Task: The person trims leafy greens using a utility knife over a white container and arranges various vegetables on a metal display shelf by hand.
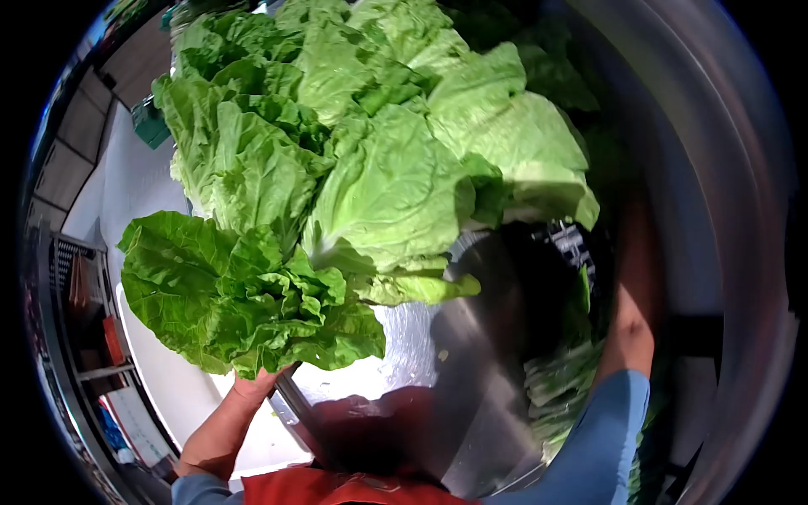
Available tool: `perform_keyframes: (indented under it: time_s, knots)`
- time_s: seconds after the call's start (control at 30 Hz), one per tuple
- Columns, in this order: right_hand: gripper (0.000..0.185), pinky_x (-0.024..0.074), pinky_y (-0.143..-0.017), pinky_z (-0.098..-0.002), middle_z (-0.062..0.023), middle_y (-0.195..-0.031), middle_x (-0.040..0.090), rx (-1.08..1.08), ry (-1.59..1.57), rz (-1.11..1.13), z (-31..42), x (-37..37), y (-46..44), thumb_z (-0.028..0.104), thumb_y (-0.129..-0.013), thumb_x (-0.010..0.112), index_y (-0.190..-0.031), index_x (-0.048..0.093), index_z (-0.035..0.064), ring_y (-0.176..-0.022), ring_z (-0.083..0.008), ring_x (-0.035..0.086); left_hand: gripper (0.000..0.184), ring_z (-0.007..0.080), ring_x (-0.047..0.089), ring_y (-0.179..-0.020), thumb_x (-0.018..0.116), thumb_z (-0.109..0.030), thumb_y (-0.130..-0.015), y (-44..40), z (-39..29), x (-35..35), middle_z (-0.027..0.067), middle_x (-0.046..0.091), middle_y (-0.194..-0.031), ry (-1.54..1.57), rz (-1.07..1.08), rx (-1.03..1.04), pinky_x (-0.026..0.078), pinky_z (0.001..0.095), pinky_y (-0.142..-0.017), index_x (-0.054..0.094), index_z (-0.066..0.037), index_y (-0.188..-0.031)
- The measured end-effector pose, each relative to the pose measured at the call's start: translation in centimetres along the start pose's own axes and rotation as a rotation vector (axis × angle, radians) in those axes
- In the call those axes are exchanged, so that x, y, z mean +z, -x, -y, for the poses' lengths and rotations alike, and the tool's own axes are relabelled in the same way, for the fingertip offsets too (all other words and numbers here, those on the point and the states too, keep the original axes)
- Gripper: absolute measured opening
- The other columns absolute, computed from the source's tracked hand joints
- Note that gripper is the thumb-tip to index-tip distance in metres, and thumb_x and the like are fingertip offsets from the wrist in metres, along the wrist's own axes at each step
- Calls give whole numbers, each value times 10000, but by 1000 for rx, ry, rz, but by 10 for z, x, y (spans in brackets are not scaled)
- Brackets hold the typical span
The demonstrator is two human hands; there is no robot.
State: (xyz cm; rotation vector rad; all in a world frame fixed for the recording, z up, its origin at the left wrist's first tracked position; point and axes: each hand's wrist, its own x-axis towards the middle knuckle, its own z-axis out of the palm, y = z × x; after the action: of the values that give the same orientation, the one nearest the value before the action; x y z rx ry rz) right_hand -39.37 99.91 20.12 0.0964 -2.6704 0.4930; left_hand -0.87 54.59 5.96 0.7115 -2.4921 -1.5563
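My left hand (257, 384) is under a head of dark green leafy lettuce (244, 295) at the lower left, its fingers mostly hidden by the leaves. That head rests against a pile of paler green heads (387, 185) on the metal surface (404, 337). My right arm reaches up into deep shadow on the right, beside the pile; my right hand is lost in the dark there. Near my right forearm lie more green leaves (560, 391), low on the right side.
A curved metal rim (715, 168) runs down the far right. At left are a white tub edge (168, 370), a green box (150, 123) and shelving (105, 371) with assorted items. A black-and-white patterned item (572, 244) shows beside the pile.
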Motion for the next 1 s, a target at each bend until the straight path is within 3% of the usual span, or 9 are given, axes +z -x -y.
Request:
perform_keyframes:
  time_s: [0.3,0.4,0.6,0.67,0.7,0.73,0.87,0.93,1.0]
  knots:
    - [232,510,-846,-459,-135,-1005,697,-59,101,45,29,15,-64,260,-954,571,-985,673,54,-933,-357,659,529,237,540,-1273,702,-499,-881,-8,-53,1,122,669,-1271,54,-14,-303,346,335,-1134,698,-111,-1240]
    - [227,509,-847,-461,-135,-1004,696,-73,155,65,39,11,-76,255,-952,570,-981,672,55,-932,-360,658,512,235,630,-1076,833,-372,-800,-8,-41,4,107,706,-1173,159,-137,-173,487,344,-983,706,-43,-1171]
    - [218,508,-849,-466,-135,-1003,695,-378,186,-4,103,-13,-28,247,-950,566,-974,672,57,-931,-365,656,854,266,578,-1118,905,-297,-731,-20,-33,20,153,578,-1276,411,-296,165,460,382,-1008,455,39,-1374]
    - [165,501,-831,-466,-130,-928,653,-379,-368,560,111,-19,28,219,-905,595,-918,650,64,-891,-359,626,896,273,558,-1146,910,-265,-728,-24,-26,18,168,542,-1300,308,-332,223,446,385,-1024,402,46,-1398]
    - [207,484,-860,-437,-99,-860,620,-1202,-39,464,125,-38,42,268,-884,639,-867,625,63,-869,-313,605,770,228,587,-1150,846,-87,-795,-27,-17,16,150,538,-1336,273,-289,246,496,345,-992,389,20,-1406]
    - [233,467,-853,-413,-58,-802,656,-1298,-6,441,120,-26,63,300,-851,674,-803,653,74,-776,-286,627,764,228,587,-1148,846,-87,-796,-28,-21,16,149,539,-1335,285,-290,275,494,346,-996,395,21,-1402]
    - [301,438,-1012,-430,-98,-929,683,-850,701,762,104,-22,88,389,-850,684,-963,725,113,-1000,-288,633,810,241,563,-1163,880,-152,-757,-24,-36,17,151,526,-1334,424,-260,252,468,356,-1014,413,27,-1394]
    - [353,454,-998,-430,-116,-992,707,-557,812,768,88,-33,85,412,-869,667,-1005,728,92,-1060,-301,628,925,275,522,-1204,925,-248,-700,-26,-35,17,181,487,-1355,363,-324,265,442,367,-1027,398,34,-1406]
    - [328,479,-945,-405,-128,-943,736,-641,713,553,50,-30,93,412,-870,643,-862,765,107,-958,-295,652,927,275,507,-1206,929,-251,-690,-27,-38,16,162,457,-1344,319,-336,315,435,361,-1028,398,26,-1396]
